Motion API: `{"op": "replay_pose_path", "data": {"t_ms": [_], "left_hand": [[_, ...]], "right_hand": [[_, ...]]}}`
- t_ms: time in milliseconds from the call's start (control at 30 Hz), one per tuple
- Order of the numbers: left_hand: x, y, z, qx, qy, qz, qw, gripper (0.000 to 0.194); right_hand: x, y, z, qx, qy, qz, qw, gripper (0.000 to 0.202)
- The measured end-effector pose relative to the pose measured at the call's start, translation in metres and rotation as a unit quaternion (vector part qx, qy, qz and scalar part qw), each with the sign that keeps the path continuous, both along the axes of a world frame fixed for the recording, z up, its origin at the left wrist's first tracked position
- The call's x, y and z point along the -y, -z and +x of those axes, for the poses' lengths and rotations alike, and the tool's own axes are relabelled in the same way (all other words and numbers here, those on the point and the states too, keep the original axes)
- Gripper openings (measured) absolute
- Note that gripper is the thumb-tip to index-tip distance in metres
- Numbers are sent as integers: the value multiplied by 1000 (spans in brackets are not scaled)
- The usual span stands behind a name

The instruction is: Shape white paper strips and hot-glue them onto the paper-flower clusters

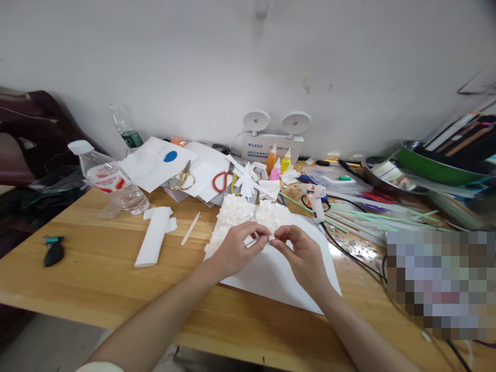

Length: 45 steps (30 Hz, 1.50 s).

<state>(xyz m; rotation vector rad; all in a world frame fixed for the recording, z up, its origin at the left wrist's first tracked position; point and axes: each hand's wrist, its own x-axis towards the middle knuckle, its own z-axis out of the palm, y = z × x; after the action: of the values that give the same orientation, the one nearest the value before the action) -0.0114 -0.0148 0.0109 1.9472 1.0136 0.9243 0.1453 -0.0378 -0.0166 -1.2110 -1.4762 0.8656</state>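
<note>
My left hand (242, 247) and my right hand (301, 256) meet over a white sheet (287, 274). Between their pinched fingertips is a small white strip (271, 237), held from both sides. A thin stick-like thing also shows at the left fingers, too small to make out. Just behind my hands, clusters of white curled paper pieces (237, 209) cover the back left part of the sheet. A white glue gun (315, 202) stands behind my right hand.
At the left are a water bottle (112, 178), a folded white paper piece (155, 237), a wooden stick (190, 228) and a black bulb-shaped object (53, 253). Red-handled scissors (222, 182), gold scissors (181, 181) and paint bottles (285, 161) lie or stand behind. A black cable (352, 261) runs right.
</note>
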Motion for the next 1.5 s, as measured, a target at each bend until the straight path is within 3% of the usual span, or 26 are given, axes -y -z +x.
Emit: {"op": "replay_pose_path", "data": {"t_ms": [400, 567, 767, 1000, 1500], "left_hand": [[0, 0, -1, -2, 9, 10, 1000, 15], [-1, 0, -1, -12, -9, 19, 1000, 15], [-2, -2, -2, -19, -12, -13, 1000, 11], [-4, -1, -1, -7, -22, 2, 1000, 10], [0, 1, -1, 5, 2, -18, 1000, 14]], "right_hand": [[0, -4, -1, 33, 10, 5, 999, 15], [0, -5, 0, 36, -15, 23, 999, 11], [0, -4, 0, 27, -36, -14, 999, 13], [0, -3, 1, 8, -77, -25, 997, 13], [0, -3, 0, -3, -14, -10, 1000, 11]]}}
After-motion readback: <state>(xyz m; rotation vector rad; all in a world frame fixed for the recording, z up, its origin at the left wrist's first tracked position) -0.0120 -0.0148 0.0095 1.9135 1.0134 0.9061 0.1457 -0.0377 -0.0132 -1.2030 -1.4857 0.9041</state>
